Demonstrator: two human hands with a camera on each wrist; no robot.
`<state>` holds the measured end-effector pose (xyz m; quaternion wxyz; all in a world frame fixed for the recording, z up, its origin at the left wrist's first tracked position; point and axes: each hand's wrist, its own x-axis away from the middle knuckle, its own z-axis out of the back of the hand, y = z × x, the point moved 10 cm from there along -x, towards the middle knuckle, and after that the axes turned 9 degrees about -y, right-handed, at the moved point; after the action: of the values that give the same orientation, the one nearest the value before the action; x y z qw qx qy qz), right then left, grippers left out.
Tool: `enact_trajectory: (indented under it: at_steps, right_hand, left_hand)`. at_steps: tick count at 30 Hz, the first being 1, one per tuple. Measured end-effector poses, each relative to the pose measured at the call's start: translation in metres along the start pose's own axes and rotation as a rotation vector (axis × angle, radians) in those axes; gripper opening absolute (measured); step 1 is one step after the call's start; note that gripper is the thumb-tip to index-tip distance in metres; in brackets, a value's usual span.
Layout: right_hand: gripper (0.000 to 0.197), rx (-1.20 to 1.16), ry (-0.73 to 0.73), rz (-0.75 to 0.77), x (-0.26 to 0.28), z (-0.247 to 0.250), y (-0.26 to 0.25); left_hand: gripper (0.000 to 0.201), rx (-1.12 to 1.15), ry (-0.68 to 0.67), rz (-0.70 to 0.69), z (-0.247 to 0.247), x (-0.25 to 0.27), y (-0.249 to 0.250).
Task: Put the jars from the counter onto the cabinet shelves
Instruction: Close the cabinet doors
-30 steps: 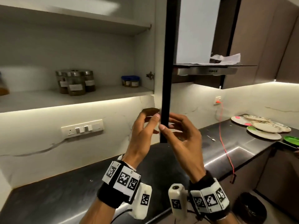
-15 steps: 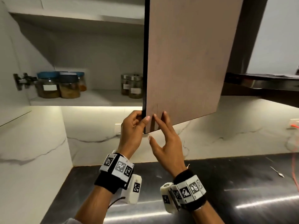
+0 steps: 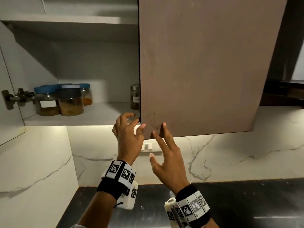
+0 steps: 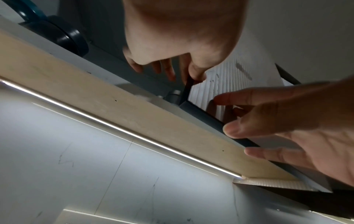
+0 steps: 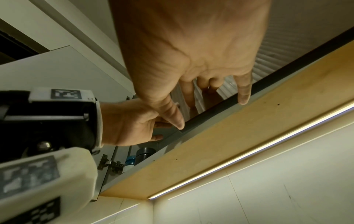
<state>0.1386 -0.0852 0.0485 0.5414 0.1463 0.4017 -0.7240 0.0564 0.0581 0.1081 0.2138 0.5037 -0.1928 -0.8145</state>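
Three blue-lidded jars (image 3: pixel 70 101) stand at the left of the lower cabinet shelf (image 3: pixel 92 116). A steel-lidded jar (image 3: pixel 134 96) stands further right, half hidden by the brown cabinet door (image 3: pixel 205 71). My left hand (image 3: pixel 137 122) holds the door's lower left edge, fingers behind it and thumb on its face. My right hand (image 3: pixel 158 140) is open, and its straight fingertips touch the door's front near the bottom corner. The left wrist view shows the left hand (image 4: pixel 182 71) pinching the dark door edge and the right hand (image 4: pixel 268 121) beside it. No jar is in either hand.
The cabinet's other door (image 3: pixel 9 112) stands swung out at far left, with its hinge (image 3: pixel 14 97) beside the jars. A light strip (image 3: pixel 82 126) glows under the shelf. Below are a white switch plate (image 3: pixel 149 146), the marble wall and the dark counter (image 3: pixel 246 203).
The brown door has swung from edge-on toward the cabinet and now covers its right half and most of the steel-lidded jars. Both hands stayed at its lower corner.
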Motion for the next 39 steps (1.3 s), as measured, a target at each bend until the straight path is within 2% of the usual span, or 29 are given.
enact_trajectory:
  at_steps: [7, 13, 15, 19, 21, 24, 26, 29, 32, 35, 37, 39]
  right_hand:
    - [0.082, -0.002, -0.011, -0.010, -0.023, -0.020, 0.019]
    - [0.083, -0.015, 0.013, -0.011, -0.031, -0.031, 0.026]
    - [0.074, -0.098, 0.052, -0.003, -0.027, -0.030, 0.024]
    - [0.032, -0.403, 0.071, -0.017, -0.022, -0.033, 0.012]
    - [0.014, -0.535, 0.004, 0.003, -0.024, -0.051, -0.005]
    - [0.020, -0.675, -0.123, 0.059, -0.031, -0.085, -0.049]
    - [0.022, -0.776, -0.225, 0.106, -0.032, -0.109, -0.090]
    - [0.022, -0.917, -0.345, 0.186, -0.028, -0.136, -0.155]
    - [0.014, -1.061, -0.391, 0.302, -0.016, -0.144, -0.233]
    - [0.010, -1.137, -0.381, 0.386, -0.004, -0.141, -0.297]
    - [0.012, -1.207, -0.426, 0.386, 0.005, -0.139, -0.336]
    - [0.013, -1.252, -0.453, 0.399, 0.017, -0.133, -0.367]
  left_hand:
    - [0.024, -0.091, 0.104, 0.015, -0.011, -0.006, -0.017]
    - [0.026, -0.068, 0.121, 0.001, -0.016, -0.011, -0.025]
    - [0.026, -0.052, 0.124, -0.002, -0.014, -0.006, -0.026]
    - [0.025, 0.115, 0.154, 0.037, 0.009, 0.022, -0.033]
    - [0.020, 0.213, 0.228, 0.110, 0.041, 0.049, -0.052]
    - [0.027, 0.199, 0.415, 0.265, 0.121, 0.097, -0.092]
    - [0.027, 0.198, 0.606, 0.356, 0.187, 0.138, -0.113]
    - [0.013, 0.351, 0.967, 0.493, 0.278, 0.210, -0.134]
    - [0.034, 0.447, 1.261, 0.476, 0.362, 0.269, -0.123]
    - [0.046, 0.452, 1.370, 0.370, 0.426, 0.292, -0.097]
    - [0.050, 0.436, 1.347, 0.316, 0.456, 0.295, -0.082]
    - [0.036, 0.421, 1.248, 0.331, 0.466, 0.290, -0.078]
